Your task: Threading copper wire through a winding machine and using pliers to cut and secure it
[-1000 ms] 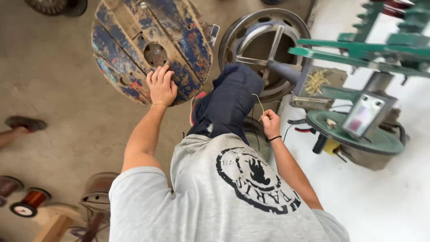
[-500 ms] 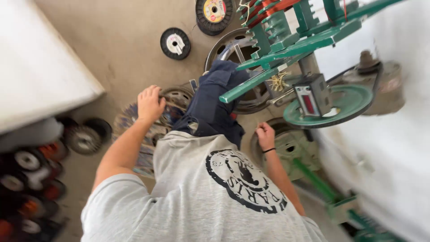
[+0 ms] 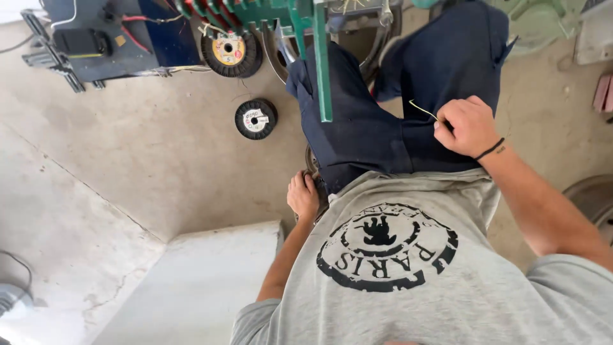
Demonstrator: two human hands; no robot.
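Observation:
I look down my grey printed shirt and dark blue trousers. My right hand lies on my right thigh, fingers pinched on a thin pale wire that sticks out to the upper left. My left hand is down beside my left hip, fingers curled over the edge of a dark round thing that my leg mostly hides.
A green metal frame hangs over my left knee. Two black wire spools lie on the concrete floor at upper left, near a blue box with cables. A pale slab sits at lower left, a round metal rim at right.
The view has swung round over the floor. My left hand has dropped from a round reel ahead to beside my hip. My right hand has kept its pinch on the wire.

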